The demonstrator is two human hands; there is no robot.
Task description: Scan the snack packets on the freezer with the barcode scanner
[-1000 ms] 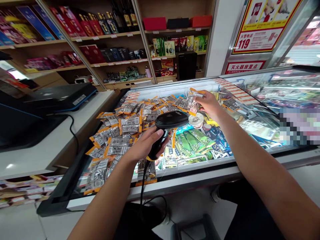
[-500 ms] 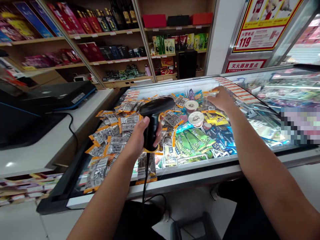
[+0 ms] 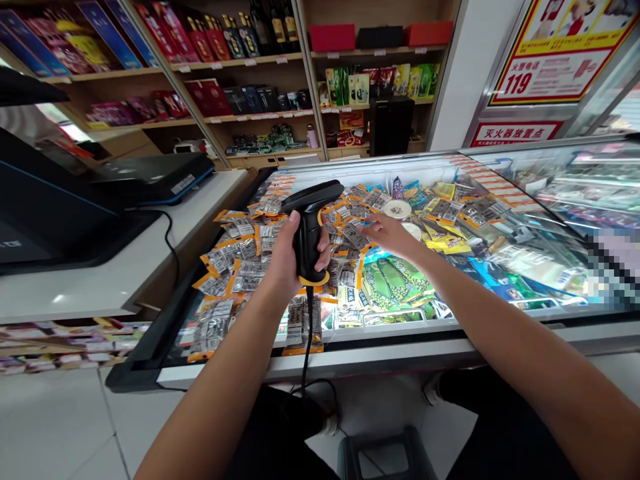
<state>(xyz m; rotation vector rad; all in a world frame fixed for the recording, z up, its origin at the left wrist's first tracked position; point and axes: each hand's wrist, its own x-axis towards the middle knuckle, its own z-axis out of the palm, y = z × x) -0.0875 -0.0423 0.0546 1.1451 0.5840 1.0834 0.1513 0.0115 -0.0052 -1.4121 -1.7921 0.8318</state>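
Glass-topped case (image 3: 380,359), orange-edged packets (image 3: 249,275) strewn at left, counter (image 3: 100,287) farther left, shelves (image 3: 260,116) far; left hand (image 3: 286,261) grasping black scanner (image 3: 308,245) above packets, right hand (image 3: 391,235) at their right, grip can't tell.

The back of the room is lined with wooden shelving (image 3: 375,12), on which bottles (image 3: 277,30), boxes (image 3: 333,38) and coloured bags (image 3: 359,89) are stocked. To its right stands a white pillar (image 3: 470,73); beyond that, a red-and-yellow poster (image 3: 560,73) is mounted above a smaller red sign (image 3: 517,133). At the left, light is reflected in a white counter (image 3: 85,287). The floor (image 3: 60,413) is laid with pale tiles, and a grey stool (image 3: 415,447) is partly seen.
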